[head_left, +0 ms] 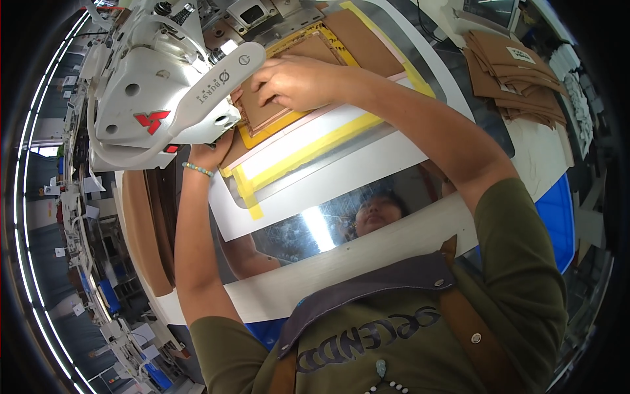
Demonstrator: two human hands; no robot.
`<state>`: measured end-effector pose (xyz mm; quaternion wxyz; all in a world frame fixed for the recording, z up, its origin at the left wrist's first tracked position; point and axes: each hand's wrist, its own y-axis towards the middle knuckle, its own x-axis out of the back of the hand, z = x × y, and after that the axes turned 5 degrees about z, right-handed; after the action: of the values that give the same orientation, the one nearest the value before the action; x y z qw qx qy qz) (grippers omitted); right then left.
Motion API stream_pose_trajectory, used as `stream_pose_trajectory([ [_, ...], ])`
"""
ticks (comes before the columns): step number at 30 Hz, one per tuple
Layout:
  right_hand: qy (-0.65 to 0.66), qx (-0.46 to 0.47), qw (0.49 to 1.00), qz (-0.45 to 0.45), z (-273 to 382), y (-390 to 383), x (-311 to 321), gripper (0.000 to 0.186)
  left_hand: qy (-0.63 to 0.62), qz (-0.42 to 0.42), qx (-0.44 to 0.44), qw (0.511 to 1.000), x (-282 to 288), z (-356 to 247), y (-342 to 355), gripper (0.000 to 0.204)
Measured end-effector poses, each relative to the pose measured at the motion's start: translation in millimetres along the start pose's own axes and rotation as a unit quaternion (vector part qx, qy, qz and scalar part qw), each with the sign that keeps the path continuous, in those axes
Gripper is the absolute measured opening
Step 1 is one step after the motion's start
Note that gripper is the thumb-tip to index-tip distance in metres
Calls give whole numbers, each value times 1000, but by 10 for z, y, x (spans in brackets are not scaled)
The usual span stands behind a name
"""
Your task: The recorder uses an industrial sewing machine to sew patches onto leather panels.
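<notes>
Brown panel (262, 114) is up near 12 o'clock in the view, sitting inside a yellow frame (275, 129), tilted a bit, lower left edge close to the white machine head (141, 85). Right hand (295, 82) lies palm-down over it, half open with loosely bent fingers, touching more than clutching. Left hand (211, 150) is off at 10 o'clock, partly behind the machine; can't tell what its fingers have, or how far open they are. It's tight on that side. More room toward 5–6 o'clock: the white sheet (315, 177) runs past the yellow tape (335, 134) to a shiny strip (295, 230), then the table edge (367, 256). Brown stack (508, 75) at 2, well apart.
</notes>
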<state>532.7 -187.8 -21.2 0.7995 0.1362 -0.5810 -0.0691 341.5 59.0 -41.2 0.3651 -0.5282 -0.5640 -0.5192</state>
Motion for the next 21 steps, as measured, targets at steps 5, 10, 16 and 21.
stream_pose_trajectory([
  [5, 43, 59, 996, 58, 158, 103, -112, 44, -25, 17, 47, 998, -185, 626, -383, 35],
  [10, 12, 56, 997, 47, 120, -33, -115, 49, -40, 16, 28, 999, -127, 387, -325, 41],
  [16, -7, 60, 995, 76, 186, 44, -62, 49, -202, -34, -112, 972, 139, 63, 12, 59],
  [21, -10, 40, 997, 58, 211, 17, -66, 42, -117, -7, -64, 991, 72, 173, 107, 50],
])
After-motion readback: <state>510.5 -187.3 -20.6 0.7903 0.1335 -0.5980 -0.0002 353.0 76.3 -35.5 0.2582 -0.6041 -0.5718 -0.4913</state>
